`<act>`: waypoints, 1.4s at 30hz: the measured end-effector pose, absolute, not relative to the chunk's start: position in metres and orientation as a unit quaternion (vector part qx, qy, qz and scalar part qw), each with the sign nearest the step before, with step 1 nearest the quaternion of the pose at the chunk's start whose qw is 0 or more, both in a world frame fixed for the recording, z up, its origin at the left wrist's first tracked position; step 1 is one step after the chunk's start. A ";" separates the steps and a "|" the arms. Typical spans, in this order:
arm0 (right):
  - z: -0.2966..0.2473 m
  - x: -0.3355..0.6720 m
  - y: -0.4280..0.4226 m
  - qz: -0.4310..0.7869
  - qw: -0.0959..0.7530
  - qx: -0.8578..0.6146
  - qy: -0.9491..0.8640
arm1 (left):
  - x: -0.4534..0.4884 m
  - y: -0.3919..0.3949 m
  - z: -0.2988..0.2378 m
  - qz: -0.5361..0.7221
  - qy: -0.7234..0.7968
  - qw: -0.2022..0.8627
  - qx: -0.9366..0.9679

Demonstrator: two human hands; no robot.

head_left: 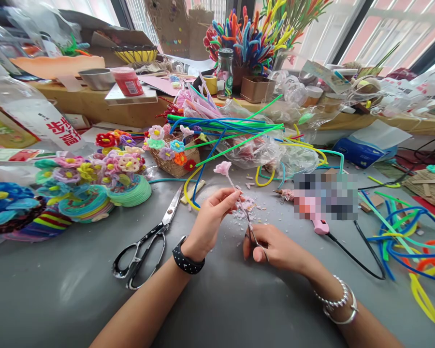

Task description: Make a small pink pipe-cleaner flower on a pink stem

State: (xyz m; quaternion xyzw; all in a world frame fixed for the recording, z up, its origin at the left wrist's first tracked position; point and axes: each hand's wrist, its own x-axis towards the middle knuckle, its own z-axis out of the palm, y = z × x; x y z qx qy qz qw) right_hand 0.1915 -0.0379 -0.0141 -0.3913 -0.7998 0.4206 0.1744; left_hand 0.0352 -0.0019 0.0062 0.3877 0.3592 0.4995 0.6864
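A pale pink pipe-cleaner flower [223, 167] on a thin stem is pinched in my left hand [217, 205], its bloom tilting up and to the left. My right hand [271, 244] has fingers through the handles of small scissors [250, 231], whose blades reach up to the stem just below my left fingertips. Pink fluff trimmings [252, 205] lie scattered on the grey table [217, 304] behind the blades. Large black-handled scissors [152, 241] rest to the left of my left hand. A pink glue gun [317, 215], partly blurred out, lies right of the trimmings.
Flower-filled pots [128, 191] and a woven basket [172, 162] line the left and middle. Loose pipe cleaners [402, 227] lie at right, near the glue gun's black cord [369, 249]. A plastic bottle [32, 108] stands at left; a cluttered wooden ledge [145, 111] runs behind.
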 end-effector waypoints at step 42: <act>-0.002 0.189 -0.039 0.430 0.383 -0.491 -0.654 | 0.037 -0.003 0.008 0.448 0.407 0.658 0.448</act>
